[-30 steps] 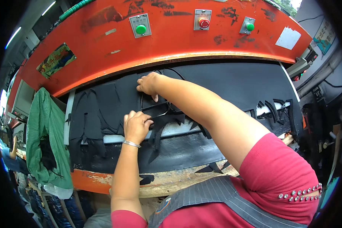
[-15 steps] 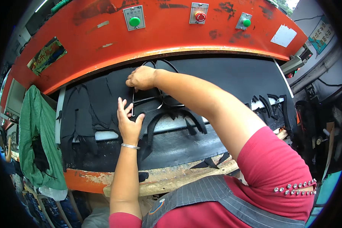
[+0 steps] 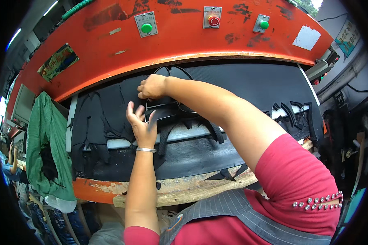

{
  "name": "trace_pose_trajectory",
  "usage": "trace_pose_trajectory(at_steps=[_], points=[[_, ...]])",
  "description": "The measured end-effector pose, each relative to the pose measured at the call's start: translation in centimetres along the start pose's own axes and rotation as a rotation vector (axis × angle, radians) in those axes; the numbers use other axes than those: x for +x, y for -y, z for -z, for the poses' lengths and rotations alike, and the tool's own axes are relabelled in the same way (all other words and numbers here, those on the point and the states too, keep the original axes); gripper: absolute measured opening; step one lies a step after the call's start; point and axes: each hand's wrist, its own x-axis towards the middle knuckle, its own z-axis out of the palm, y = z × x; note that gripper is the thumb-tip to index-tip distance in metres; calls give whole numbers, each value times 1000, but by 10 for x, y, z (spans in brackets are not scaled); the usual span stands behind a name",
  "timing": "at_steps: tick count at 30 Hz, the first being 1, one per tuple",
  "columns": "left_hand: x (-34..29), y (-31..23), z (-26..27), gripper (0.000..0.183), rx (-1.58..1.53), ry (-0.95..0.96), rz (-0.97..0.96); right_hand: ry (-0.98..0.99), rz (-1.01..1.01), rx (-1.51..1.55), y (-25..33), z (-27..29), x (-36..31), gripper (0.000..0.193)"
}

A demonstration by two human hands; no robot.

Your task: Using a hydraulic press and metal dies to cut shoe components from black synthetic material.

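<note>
My right hand (image 3: 153, 86) is closed, its curled fingers at the left edge of a thin-walled metal cutting die (image 3: 167, 118); the fingertips are partly hidden. The die lies on black sheet material (image 3: 241, 83), its curved far edges showing beyond my right wrist. Just left of the die's near corner, my left hand (image 3: 142, 128) has its fingers spread and slightly blurred. A dark sliver (image 3: 152, 121) crosses its thumb; I cannot tell whether the hand touches it. Below the die are arched black offcuts (image 3: 164, 139) over a white strip.
An orange-red press beam (image 3: 180, 38) with green and red buttons spans the far side. Cut black pieces (image 3: 94, 118) lie at left, narrow scraps (image 3: 288, 114) at right. A green sack (image 3: 47, 143) hangs at far left. A worn wooden rail (image 3: 184, 196) edges the near side.
The die's crossbar sits nearer to me, covering more of the textured black piece. My left hand's fingers have shifted and a dark sliver now shows at its thumb. My right hand stays closed.
</note>
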Motion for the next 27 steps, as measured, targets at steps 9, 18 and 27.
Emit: trace_pose_trajectory(at_steps=[9,18,27], points=[[-18,-2,11,30,709,594,-172,-448,123,-41,-20,50,-65,15],[-17,8,14,36,783,544,-273,-530,153,-458,19,197,-217,31],[-15,0,12,39,848,568,-208,-294,-81,-280,101,219,-341,47]])
